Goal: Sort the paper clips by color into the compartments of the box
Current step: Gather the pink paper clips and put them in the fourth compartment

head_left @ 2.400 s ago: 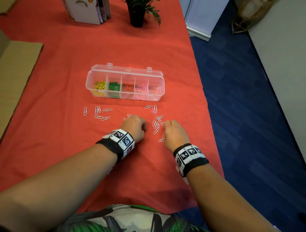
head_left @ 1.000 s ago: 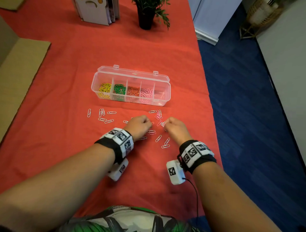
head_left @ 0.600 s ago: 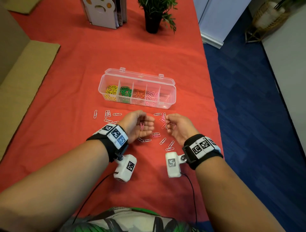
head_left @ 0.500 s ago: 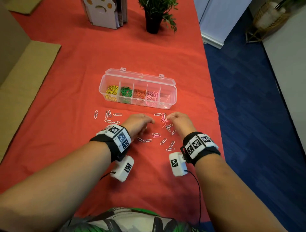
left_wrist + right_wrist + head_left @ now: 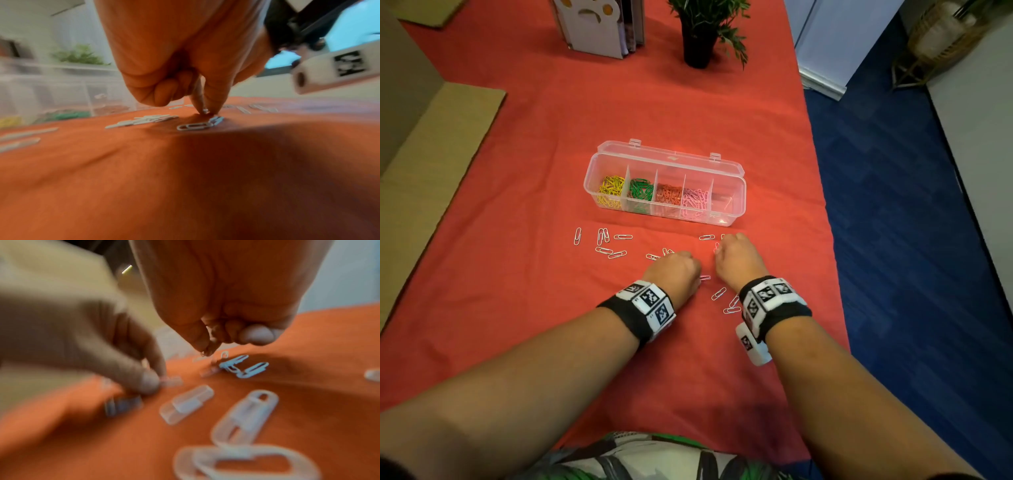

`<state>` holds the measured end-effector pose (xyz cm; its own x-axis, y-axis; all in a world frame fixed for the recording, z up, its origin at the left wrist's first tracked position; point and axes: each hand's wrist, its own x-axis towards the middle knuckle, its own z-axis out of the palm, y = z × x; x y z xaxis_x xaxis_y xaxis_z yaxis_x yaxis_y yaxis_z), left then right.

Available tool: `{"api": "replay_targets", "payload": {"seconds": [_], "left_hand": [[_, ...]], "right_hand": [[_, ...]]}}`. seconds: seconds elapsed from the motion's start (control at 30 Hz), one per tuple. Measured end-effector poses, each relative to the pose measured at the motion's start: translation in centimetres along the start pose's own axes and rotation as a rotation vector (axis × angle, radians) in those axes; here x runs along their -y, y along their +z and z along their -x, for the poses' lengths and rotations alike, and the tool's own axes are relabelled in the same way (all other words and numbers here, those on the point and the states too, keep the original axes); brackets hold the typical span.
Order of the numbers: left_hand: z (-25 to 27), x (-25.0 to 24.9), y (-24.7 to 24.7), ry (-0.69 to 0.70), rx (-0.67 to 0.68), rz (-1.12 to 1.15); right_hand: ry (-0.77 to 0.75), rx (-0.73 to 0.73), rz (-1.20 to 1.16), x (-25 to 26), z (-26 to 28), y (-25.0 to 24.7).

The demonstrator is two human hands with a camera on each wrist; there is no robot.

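A clear plastic box (image 5: 737, 192) lies open on the red cloth, holding yellow (image 5: 611, 192), green (image 5: 641, 192), orange (image 5: 668, 197) and pink clips (image 5: 693, 202) in separate compartments. Its rightmost compartment (image 5: 726, 202) looks nearly bare. White and pink clips (image 5: 719, 294) lie scattered in front of it. My left hand (image 5: 674, 270) is knuckles-up, thumb and forefinger pinching a small clip at the cloth (image 5: 206, 111). My right hand (image 5: 734, 255) sits just beside it, thumb and forefinger nipping a clip (image 5: 205, 352). A white clip (image 5: 194, 126) lies just before the left fingertips.
A loose group of white clips (image 5: 602, 241) lies left of the hands. A potted plant (image 5: 700, 41) and a book stand (image 5: 599, 27) are at the table's far end, cardboard (image 5: 431, 164) on the left. The table edge and blue floor (image 5: 893, 240) are close on the right.
About half a second ago my left hand was palm-up with pink clips in it; it has turned knuckles-up and dropped to the cloth. My right hand has shifted slightly toward the box.
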<state>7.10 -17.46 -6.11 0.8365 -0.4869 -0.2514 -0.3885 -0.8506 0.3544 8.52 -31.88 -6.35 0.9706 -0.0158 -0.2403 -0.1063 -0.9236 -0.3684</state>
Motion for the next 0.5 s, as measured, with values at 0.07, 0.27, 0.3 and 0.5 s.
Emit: {"api": "replay_targets", "payload": {"seconds": [0.07, 0.27, 0.3, 0.5], "left_hand": [[-0.1, 0.5, -0.3, -0.054, -0.029, 0.107], [-0.1, 1.3, -1.8, -0.420, 0.020, 0.820], [-0.1, 1.2, -2.1, -0.481, 0.054, 0.998], [0.0, 0.3, -4.0, -0.629, 0.142, 1.572]], "right_hand": [[0.119, 0.088, -0.311, -0.4, -0.1, -1.0], [0.476, 0.192, -1.487, -1.4, 2.0, -2.8], [0.466, 0.214, -1.586, -1.6, 2.4, -3.1], [0.542, 0.148, -1.461, -1.7, 2.3, -2.7]]}}
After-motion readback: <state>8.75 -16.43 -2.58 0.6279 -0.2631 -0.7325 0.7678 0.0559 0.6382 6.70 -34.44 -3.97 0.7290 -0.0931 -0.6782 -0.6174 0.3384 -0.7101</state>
